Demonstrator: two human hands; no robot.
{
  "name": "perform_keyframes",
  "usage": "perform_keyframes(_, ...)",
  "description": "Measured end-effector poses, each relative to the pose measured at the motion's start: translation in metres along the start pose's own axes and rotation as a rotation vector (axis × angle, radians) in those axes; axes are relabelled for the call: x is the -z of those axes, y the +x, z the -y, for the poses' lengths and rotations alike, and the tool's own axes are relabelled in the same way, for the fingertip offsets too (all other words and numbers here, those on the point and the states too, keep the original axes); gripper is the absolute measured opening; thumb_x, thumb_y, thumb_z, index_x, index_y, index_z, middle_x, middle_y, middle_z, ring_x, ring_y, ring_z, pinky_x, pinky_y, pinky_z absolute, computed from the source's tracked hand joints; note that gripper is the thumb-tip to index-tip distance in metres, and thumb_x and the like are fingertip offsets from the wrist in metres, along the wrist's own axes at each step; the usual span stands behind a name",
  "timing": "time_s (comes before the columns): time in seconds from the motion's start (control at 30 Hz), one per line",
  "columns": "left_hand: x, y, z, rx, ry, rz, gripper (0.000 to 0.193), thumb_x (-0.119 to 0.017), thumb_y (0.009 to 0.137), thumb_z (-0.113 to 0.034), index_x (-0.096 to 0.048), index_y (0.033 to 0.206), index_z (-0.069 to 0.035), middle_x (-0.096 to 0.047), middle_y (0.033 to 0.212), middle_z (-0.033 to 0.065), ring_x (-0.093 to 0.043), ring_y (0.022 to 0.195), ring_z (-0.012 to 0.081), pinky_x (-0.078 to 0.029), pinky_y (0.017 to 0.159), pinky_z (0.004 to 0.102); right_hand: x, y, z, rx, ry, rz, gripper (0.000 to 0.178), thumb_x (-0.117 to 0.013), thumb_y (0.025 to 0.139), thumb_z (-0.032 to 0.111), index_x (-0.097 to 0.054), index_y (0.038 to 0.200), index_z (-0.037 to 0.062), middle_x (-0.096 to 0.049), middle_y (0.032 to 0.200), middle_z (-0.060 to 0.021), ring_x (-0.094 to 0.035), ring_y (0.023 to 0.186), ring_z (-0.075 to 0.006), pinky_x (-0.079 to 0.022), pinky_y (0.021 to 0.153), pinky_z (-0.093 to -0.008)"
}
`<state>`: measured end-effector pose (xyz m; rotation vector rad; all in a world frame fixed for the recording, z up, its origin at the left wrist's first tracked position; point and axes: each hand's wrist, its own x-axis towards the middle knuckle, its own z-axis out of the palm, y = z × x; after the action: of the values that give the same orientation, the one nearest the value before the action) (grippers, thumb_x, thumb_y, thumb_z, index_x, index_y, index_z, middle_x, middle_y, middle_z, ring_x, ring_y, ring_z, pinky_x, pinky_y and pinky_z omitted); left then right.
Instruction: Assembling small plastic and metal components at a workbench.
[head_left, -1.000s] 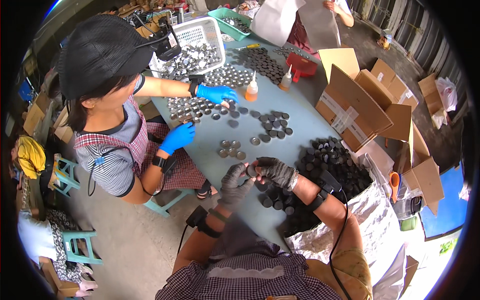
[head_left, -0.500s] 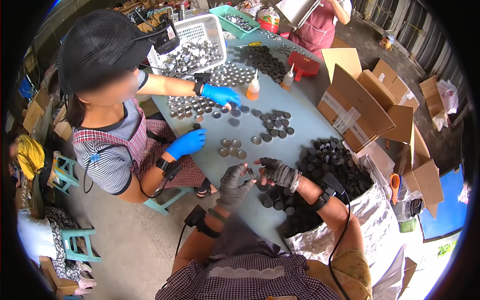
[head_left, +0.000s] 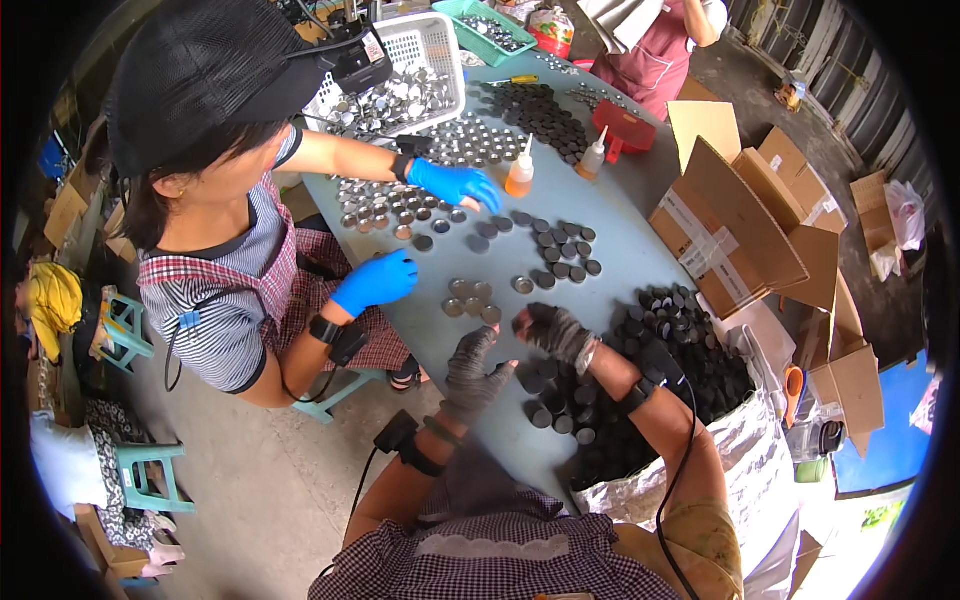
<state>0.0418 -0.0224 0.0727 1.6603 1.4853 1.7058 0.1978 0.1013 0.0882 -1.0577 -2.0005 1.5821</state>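
My left hand [head_left: 474, 376], in a grey fingerless glove, is open with thumb and forefinger spread. Its forefinger tip is right by the nearest of several shallow silvery metal caps [head_left: 473, 306]. My right hand [head_left: 558, 334], in a matching glove, is closed with fingers curled inward beside the heap of black round caps [head_left: 660, 350]; whatever it holds is hidden. A lone cap [head_left: 523, 285] lies just beyond it. Farther off, several dark caps [head_left: 565, 250] lie in a cluster.
A co-worker's blue-gloved hand [head_left: 455, 186] reaches over rows of silvery caps at left. Two glue bottles [head_left: 520, 175], a white basket [head_left: 455, 80] and a red dustpan [head_left: 625, 128] are farther back. Open cardboard boxes [head_left: 735, 235] flank the right edge.
My hands have moved apart from where they met around a small piece. My left thumb and forefinger have spread. The whole view has shifted slightly, and the co-worker's hands have hardly moved.
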Motion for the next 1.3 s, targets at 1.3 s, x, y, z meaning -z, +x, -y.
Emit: perform_keyframes(1.3,-0.006,-0.04,0.002,0.397,-0.61,0.049,0.042,-0.067,0.073,0.009,-0.054,0.112,-0.001,-0.057,0.1,0.0039,-0.056,0.088,0.0101,-0.048,0.081,0.0255,-0.012,-0.034,0.031,-0.399,0.082,0.107,0.041,-0.051,0.083,0.007,-0.047,0.124,0.0065,-0.063,0.096,-0.004,-0.054,0.057,-0.0123,-0.047,0.051,-0.0269)
